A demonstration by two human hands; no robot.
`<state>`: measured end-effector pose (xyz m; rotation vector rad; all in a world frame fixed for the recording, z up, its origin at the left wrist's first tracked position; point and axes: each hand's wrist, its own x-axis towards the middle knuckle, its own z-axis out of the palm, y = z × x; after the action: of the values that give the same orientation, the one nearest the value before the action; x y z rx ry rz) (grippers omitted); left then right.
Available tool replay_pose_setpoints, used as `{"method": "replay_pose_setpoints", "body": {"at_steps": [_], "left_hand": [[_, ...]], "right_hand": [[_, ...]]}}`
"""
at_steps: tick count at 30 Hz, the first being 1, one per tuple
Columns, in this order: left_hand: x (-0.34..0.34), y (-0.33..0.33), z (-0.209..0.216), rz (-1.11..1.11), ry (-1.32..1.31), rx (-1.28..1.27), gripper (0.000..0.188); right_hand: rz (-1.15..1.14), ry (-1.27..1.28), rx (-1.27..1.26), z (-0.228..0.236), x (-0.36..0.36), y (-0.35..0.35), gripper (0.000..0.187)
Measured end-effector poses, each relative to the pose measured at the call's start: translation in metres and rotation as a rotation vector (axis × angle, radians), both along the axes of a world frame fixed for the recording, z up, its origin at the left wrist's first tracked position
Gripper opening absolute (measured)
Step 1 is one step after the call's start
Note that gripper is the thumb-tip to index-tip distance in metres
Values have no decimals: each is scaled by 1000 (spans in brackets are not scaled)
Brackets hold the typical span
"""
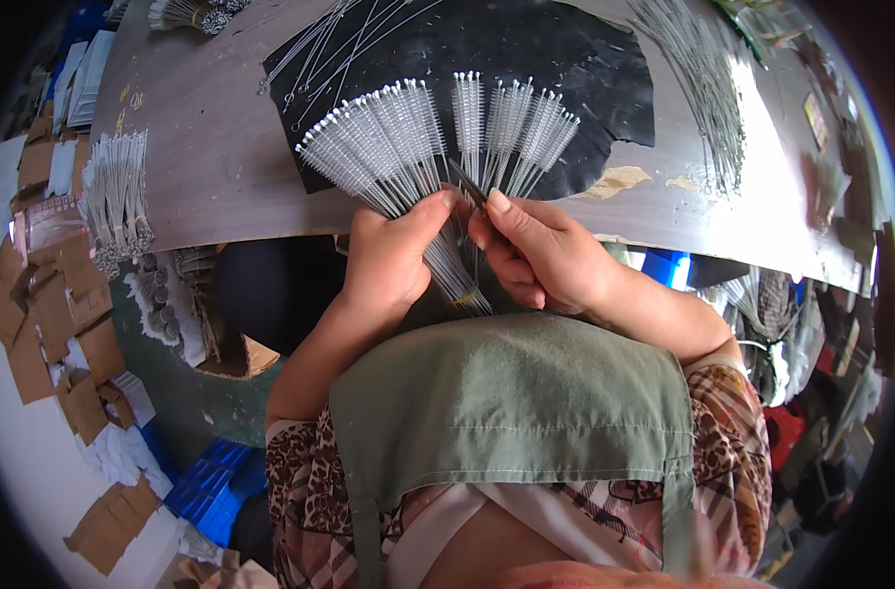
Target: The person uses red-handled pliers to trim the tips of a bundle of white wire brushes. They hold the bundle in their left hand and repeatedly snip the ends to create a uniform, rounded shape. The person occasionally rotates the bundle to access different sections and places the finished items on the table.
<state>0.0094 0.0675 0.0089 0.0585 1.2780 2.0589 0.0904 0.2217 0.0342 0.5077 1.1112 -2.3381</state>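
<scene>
A fan of thin wire brushes (379,137) with white bristles spreads over the table's near edge. Their bare wire stems run together toward my apron, with a yellowish band around the lower end. My left hand (394,250) is closed around the stems of the left part of the fan. In my right hand (555,250), thumb and fingers pinch a dark, narrow, pointed metal tool (463,180), whose exact kind I cannot make out. Its tip points up and left into the gap between the two parts of the fan. My right fingers partly hide the stems there.
Beneath the brush heads lies a black mat (536,39) on the grey table (212,108). Looped wires (335,49) rest at its far left. Brush bundles (119,191) stand at the table's left edge, and a wire pile (703,88) lies at right. Blue bins (212,486) sit below left.
</scene>
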Motion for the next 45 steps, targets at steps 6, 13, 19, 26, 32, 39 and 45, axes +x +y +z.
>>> {"method": "replay_pose_setpoints", "body": {"at_steps": [6,13,19,26,32,39,45], "left_hand": [[1,2,4,35,-72,-55,13],[2,3,3,68,-67,-55,12],[2,4,7,48,-57,-45,10],[1,2,1,35,-23,-2,12],[-2,-1,1,-21,-27,89,19],[-5,-1,5,-97,-9,111,19],[-5,-1,1,-68,-18,84,20]], "right_hand": [[2,16,-139,3,5,1,46],[6,-114,-309,-1,4,0,43],[-19,-71,-302,-2,3,-4,43],[6,20,-108,-1,2,-4,44],[95,43,101,10,-6,17,48],[158,16,179,15,-13,26,48],[165,19,160,17,-15,27,46]]}}
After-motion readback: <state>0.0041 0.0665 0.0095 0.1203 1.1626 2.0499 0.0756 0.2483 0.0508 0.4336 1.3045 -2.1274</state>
